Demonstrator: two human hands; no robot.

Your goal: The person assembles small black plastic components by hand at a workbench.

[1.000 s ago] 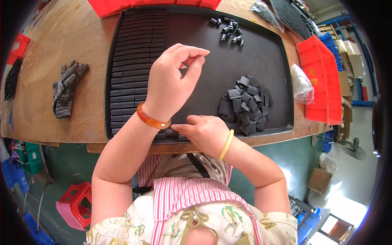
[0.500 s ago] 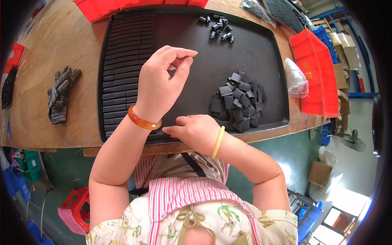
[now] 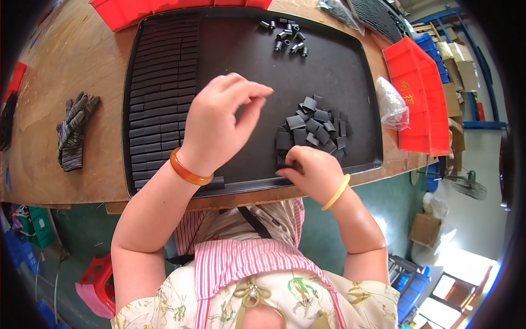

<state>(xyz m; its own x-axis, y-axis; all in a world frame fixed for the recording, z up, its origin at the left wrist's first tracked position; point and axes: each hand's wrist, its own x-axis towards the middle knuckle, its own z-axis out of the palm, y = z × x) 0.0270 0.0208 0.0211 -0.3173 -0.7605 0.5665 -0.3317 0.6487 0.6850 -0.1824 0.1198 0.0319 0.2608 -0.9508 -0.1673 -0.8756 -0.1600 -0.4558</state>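
Two hands: both work over a large black rectangular tray [image 3: 350,60] on a wooden bench [image 3: 71,49].
Far left: a pair of grey striped fabric work gloves [image 3: 74,131] lies on the bench, well apart from the tray.
Tray, left part: neat stacked rows of flat black rectangular pieces [image 3: 161,93] run from far to near.
Left hand [image 3: 219,123]: raised over the middle of the tray, fingers curled and thumb meeting fingertips in a pinch; whether anything sits in that pinch cannot be told. An orange bangle [image 3: 189,171] rings the wrist.
Tray, far middle: a few small black cylindrical tube pieces [image 3: 286,34] lie scattered.
Tray, right part: a loose heap of small black square pieces [image 3: 312,126].
Right hand [image 3: 312,172]: at the near edge of the heap, fingers bent down and touching its nearest pieces; a firm grip cannot be told. A pale yellow bangle [image 3: 337,192] rings the wrist.
Right of tray: a crumpled clear plastic bag [image 3: 390,101], then a red plastic bin [image 3: 419,93].
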